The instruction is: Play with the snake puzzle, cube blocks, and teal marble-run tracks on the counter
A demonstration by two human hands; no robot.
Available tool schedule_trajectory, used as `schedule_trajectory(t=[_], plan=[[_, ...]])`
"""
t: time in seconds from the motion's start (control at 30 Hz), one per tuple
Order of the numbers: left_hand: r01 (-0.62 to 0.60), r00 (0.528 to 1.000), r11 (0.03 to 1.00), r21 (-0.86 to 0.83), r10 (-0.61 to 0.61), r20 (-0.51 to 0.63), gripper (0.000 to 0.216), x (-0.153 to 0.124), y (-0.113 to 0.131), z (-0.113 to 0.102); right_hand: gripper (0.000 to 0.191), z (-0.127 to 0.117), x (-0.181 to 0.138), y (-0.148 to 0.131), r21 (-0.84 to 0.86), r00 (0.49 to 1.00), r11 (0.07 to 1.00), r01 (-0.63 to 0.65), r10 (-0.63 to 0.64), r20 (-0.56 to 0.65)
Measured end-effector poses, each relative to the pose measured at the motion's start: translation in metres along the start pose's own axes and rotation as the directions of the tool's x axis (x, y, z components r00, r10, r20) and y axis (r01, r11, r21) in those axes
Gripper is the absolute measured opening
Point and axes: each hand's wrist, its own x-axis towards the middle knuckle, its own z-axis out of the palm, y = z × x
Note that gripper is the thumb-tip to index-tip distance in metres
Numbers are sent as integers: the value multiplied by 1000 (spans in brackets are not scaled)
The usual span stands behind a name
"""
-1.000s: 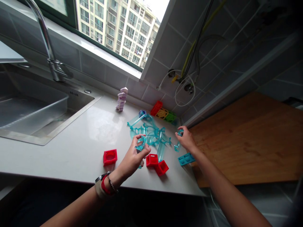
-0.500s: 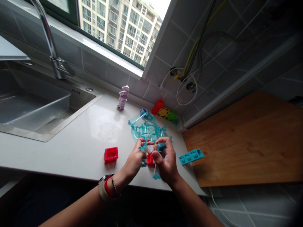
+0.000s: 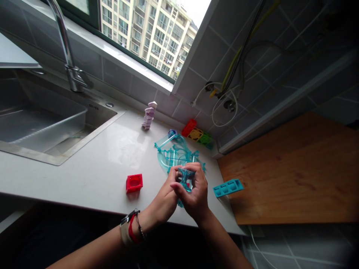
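My left hand (image 3: 167, 198) and my right hand (image 3: 198, 196) meet near the front edge of the counter, fingers closed round a clear teal plastic track piece (image 3: 186, 179). Its curved, cut-out sides face up between the fingers. Whether it is one part or two pressed together I cannot tell, as the fingers cover much of it. A bit of red shows through it. Just beyond the hands lies a pile of clear teal track parts (image 3: 165, 158). To their left sits a red square block (image 3: 134, 183) with a round hole.
A stack of pale purple pieces (image 3: 149, 115) stands near the wall. Red (image 3: 189, 127), yellow (image 3: 195, 133) and green (image 3: 205, 139) blocks sit at the back. A teal slotted piece (image 3: 228, 188) lies at right by the wooden board (image 3: 280, 168). The sink (image 3: 58, 158) is at left.
My hands have come together. The teal pieces, held apart in each hand before, are now brought together between them. The view has shifted slightly.
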Motion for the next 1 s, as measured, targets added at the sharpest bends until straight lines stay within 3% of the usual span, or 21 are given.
schedule_trajectory(t=[0.13,0.43,0.77,0.9,1.0], plan=[[-41,999,999,-15,41,15,36,-2,-1,4,40,-2,0,-4,-9,998,998,65,-65,-15],[8,1000,1000,28,-8,10,49,-5,3,11,50,-9,-6,-5,-26,999,999,18,-17,38],[49,997,998,43,-52,61,60,-8,-2,14,49,-22,-5,-6,59,986,988,-140,134,100],[145,983,988,52,-150,106,66,-6,-3,8,48,-26,-6,-5,100,985,983,-155,146,96],[344,916,938,-39,-327,232,70,-2,-7,1,48,-37,-7,-1,153,988,976,-152,145,53]])
